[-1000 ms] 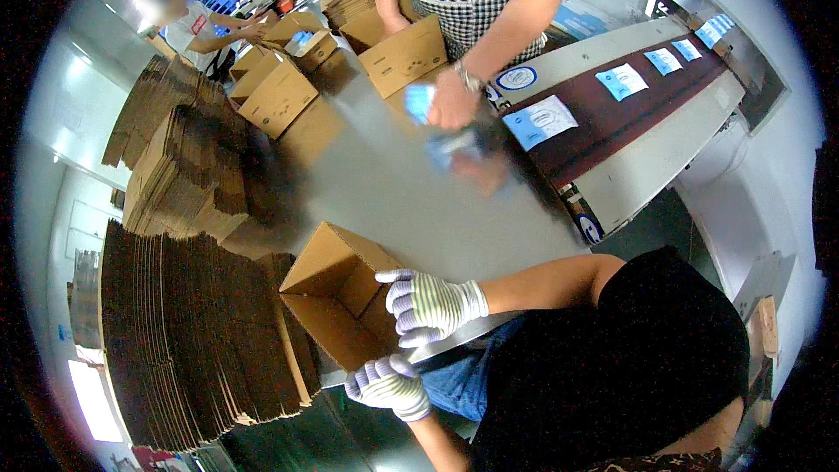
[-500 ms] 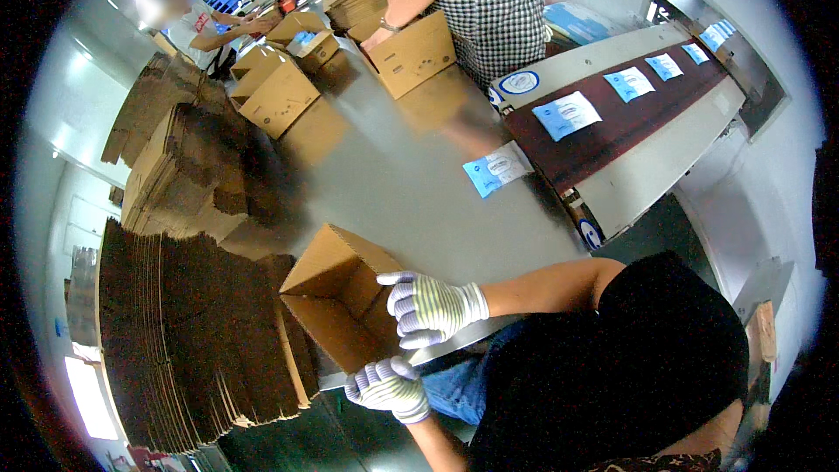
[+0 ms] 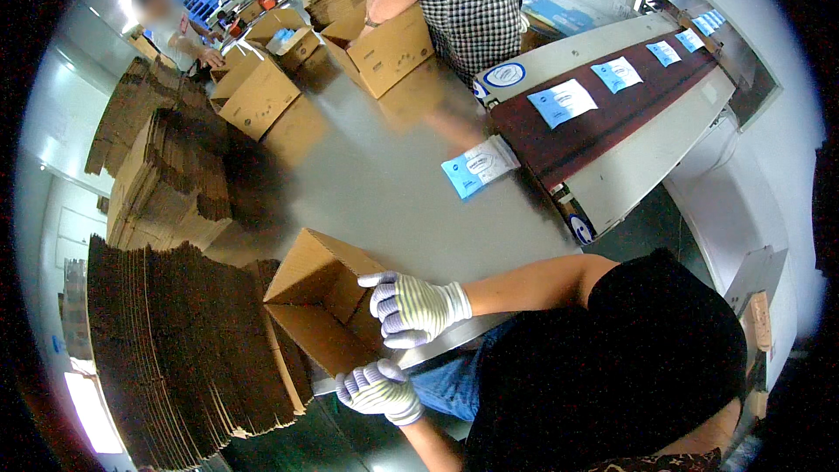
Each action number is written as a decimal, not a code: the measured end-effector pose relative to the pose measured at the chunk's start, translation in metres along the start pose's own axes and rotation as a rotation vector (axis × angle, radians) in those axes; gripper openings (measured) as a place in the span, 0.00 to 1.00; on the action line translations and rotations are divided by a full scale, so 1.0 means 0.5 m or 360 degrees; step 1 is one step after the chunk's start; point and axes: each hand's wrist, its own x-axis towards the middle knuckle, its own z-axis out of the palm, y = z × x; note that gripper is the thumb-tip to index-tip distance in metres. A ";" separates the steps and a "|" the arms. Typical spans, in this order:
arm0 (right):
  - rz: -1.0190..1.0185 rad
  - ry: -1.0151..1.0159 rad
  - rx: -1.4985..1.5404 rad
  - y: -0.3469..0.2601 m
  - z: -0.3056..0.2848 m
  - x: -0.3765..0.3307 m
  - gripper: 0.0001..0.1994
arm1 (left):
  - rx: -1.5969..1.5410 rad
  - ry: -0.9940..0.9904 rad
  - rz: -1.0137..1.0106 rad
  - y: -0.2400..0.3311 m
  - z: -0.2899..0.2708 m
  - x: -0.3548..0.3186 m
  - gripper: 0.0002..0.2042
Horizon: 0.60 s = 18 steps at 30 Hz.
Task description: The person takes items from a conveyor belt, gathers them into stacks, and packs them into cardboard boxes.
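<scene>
At the near edge of the grey table (image 3: 384, 192), an open cardboard box (image 3: 322, 290) lies tipped on its side. Both gloved hands grip it: right hand (image 3: 418, 308) fingers curled over a flap, left hand (image 3: 377, 390) closed on the lower edge. Flattened cartons (image 3: 183, 358) stand beside it.

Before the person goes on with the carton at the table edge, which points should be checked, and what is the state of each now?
1. Both gloves on: ok; left hand, right hand.
2. Right hand grips the open carton: ok.
3. Left hand touches the carton: cannot tell.
4. Carton flaps folded: not ok, the carton is open.
5. Table beyond the carton is bare: ok; the blue packet lies far off.
6. Flat cartons stacked beside: ok.
</scene>
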 end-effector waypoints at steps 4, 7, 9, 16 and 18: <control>0.0001 -0.0013 0.0006 0.001 0.004 -0.009 0.09 | -0.0018 0.0067 -0.0012 0.005 0.006 -0.005 0.09; -0.0006 0.0026 0.0026 0.004 0.006 -0.015 0.10 | 0.0031 0.0070 0.0012 0.014 0.003 0.001 0.09; -0.0006 0.0034 0.0038 0.002 -0.002 -0.015 0.10 | 0.0042 0.0072 0.0020 0.019 0.003 -0.001 0.09; -0.0012 0.0026 0.0023 0.001 -0.010 -0.010 0.10 | 0.0042 -0.0031 -0.0006 0.023 -0.008 0.003 0.10; -0.0005 0.0023 0.0019 0.005 -0.010 -0.008 0.09 | 0.0043 -0.0141 -0.0047 0.028 -0.019 0.012 0.11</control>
